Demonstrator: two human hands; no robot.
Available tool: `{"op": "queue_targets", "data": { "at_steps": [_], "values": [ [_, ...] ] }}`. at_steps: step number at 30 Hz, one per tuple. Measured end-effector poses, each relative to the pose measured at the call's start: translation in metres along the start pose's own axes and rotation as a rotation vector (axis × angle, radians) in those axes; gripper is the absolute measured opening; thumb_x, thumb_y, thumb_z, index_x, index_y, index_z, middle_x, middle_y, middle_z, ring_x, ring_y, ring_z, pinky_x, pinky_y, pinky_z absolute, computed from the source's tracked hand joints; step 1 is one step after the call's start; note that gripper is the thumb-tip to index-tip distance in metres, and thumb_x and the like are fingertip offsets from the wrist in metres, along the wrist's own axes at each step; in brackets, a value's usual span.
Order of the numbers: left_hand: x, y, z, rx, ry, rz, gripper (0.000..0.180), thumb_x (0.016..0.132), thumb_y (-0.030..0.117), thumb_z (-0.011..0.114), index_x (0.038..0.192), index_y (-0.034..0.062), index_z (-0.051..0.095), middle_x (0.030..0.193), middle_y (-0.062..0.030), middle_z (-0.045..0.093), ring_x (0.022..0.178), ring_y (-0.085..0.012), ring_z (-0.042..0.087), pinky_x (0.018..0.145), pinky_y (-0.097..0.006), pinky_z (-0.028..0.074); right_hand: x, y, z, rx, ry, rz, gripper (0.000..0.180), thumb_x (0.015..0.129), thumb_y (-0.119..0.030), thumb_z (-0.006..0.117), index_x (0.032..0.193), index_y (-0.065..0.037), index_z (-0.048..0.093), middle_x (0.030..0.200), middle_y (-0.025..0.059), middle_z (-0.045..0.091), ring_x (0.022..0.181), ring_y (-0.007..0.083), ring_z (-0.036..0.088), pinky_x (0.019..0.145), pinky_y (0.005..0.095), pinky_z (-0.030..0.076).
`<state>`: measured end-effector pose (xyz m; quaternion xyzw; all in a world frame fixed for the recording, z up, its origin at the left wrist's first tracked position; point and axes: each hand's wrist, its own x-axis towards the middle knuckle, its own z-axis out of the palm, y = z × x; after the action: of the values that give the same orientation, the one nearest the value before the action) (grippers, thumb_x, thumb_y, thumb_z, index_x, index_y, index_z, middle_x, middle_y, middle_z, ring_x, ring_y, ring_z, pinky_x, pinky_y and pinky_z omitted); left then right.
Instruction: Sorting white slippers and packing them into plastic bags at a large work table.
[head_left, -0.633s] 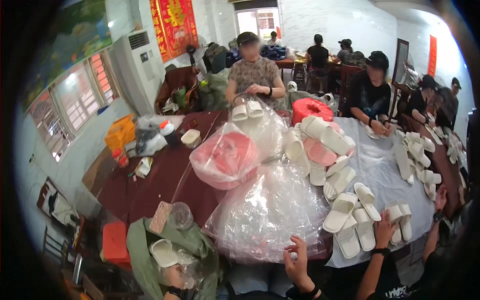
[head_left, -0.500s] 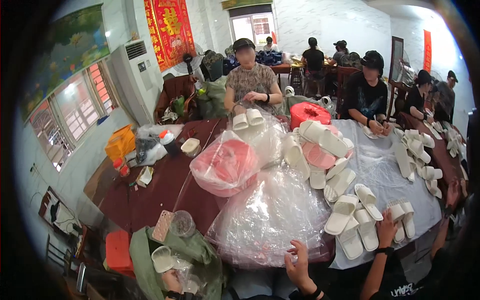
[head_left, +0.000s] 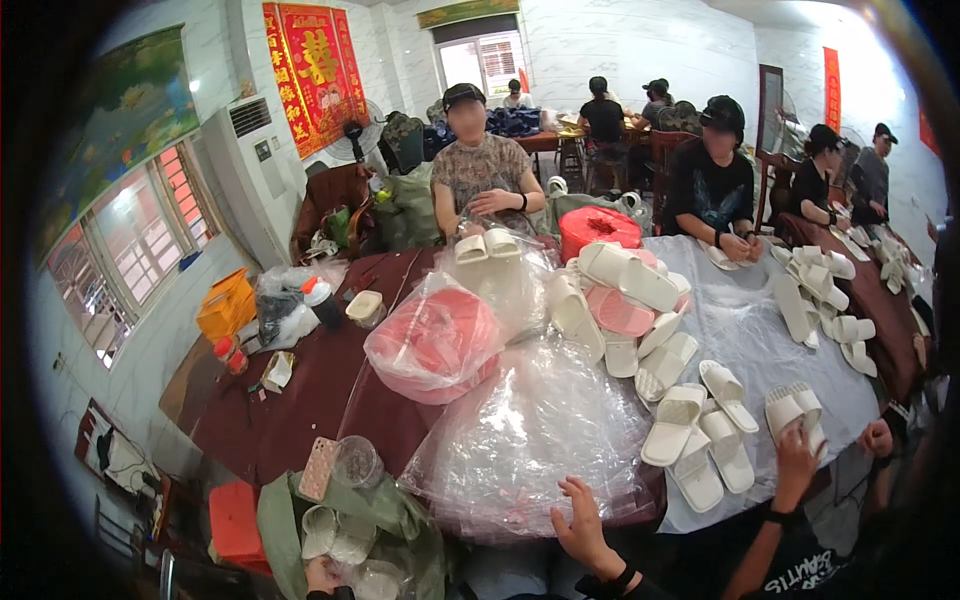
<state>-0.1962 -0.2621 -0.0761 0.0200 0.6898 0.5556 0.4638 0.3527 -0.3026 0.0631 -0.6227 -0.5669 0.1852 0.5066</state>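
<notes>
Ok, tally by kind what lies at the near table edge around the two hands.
White slippers side by side above the left hand: 2
Green bag: 1
Phone in patterned case: 1
Clear plastic cup: 1
Heap of clear plastic bags under the right hand: 1
Total: 6

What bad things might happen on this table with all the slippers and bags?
The heap of clear plastic bags by the left hand looks slippery and reaches the table edge, so it might slide off. The loose white slippers lie close to that edge too. The right hand, touching a slipper pair, might nudge them over.
</notes>
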Motion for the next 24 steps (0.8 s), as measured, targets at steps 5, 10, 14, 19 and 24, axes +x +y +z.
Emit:
{"op": "queue_targets", "data": {
  "at_steps": [5, 10, 14, 19, 24],
  "values": [
    [0.012, -0.001, 0.02, 0.134, 0.332, 0.239, 0.066, 0.085, 0.015, 0.056, 0.139, 0.0099, 0.019, 0.104, -0.0157, 0.052, 0.075, -0.0258, 0.058, 0.054, -0.04, 0.048, -0.004, -0.005, -0.003, -0.082, 0.031, -0.027, 0.047, 0.077, -0.009, 0.063, 0.12, -0.002, 0.047, 0.124, 0.0224, 0.046, 0.112, 0.0397, 0.047, 0.095, 0.0431, 0.039],
    [-0.046, 0.016, 0.082, 0.135, 0.462, 0.269, 0.051, 0.091, 0.018, 0.049, 0.137, 0.0105, 0.026, 0.114, -0.0144, 0.05, 0.075, -0.0255, 0.057, 0.053, -0.039, 0.046, -0.001, -0.008, -0.014, -0.153, 0.029, -0.032, 0.045, 0.077, -0.01, 0.063, 0.12, -0.003, 0.049, 0.127, 0.0219, 0.045, 0.112, 0.0396, 0.047, 0.095, 0.0441, 0.038],
    [-0.017, 0.031, 0.041, 0.298, 0.218, 0.072, 0.053, 0.09, 0.016, 0.045, 0.138, 0.0083, 0.026, 0.119, -0.015, 0.048, 0.083, -0.0278, 0.057, 0.06, -0.039, 0.049, 0.001, 0.006, -0.006, -0.291, -0.075, -0.134, 0.045, 0.078, -0.016, 0.063, 0.12, -0.004, 0.05, 0.129, 0.0221, 0.043, 0.114, 0.0393, 0.044, 0.096, 0.0456, 0.036],
    [-0.01, 0.02, 0.005, 0.299, 0.055, 0.363, 0.063, 0.087, 0.018, 0.051, 0.14, 0.0013, 0.021, 0.131, -0.0187, 0.041, 0.109, -0.0359, 0.049, 0.089, -0.041, 0.044, -0.006, 0.015, 0.005, -0.401, -0.143, -0.192, 0.047, 0.078, -0.021, 0.062, 0.12, -0.005, 0.05, 0.13, 0.0215, 0.043, 0.117, 0.0373, 0.042, 0.097, 0.0461, 0.034],
    [-0.13, 0.055, 0.088, 0.761, 0.238, 0.496, 0.071, 0.083, 0.008, 0.053, 0.142, -0.0002, 0.014, 0.143, -0.0229, 0.02, 0.132, -0.0372, 0.024, 0.108, -0.042, 0.025, -0.007, 0.013, 0.002, -0.549, -0.15, -0.173, 0.05, 0.078, -0.022, 0.063, 0.123, -0.006, 0.049, 0.13, 0.0205, 0.043, 0.117, 0.0355, 0.042, 0.098, 0.0462, 0.032]
  ]
}}
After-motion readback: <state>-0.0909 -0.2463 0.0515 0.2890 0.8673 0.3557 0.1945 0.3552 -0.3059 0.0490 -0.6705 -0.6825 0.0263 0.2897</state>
